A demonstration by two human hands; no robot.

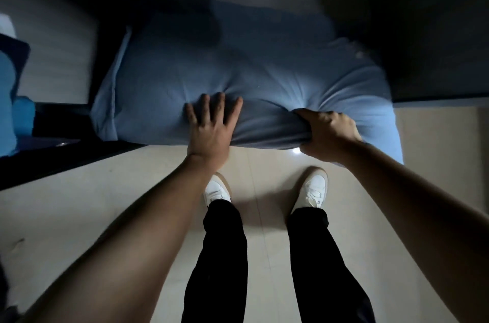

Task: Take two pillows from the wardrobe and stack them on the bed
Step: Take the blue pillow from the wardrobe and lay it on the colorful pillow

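Note:
A large blue pillow sticks out of the dark wardrobe in front of me, its near edge hanging over the floor. My right hand is clenched on a bunch of the pillow's cover at its near right edge. Flat against the pillow's near middle lies my left hand, fingers spread and gripping nothing. The inside of the wardrobe is too dark to see a second pillow. The bed is not in view.
Pale tiled floor lies below me, with my legs and white shoes just in front of the wardrobe's dark base. Blue fabric items sit at the far left edge beside a pale panel.

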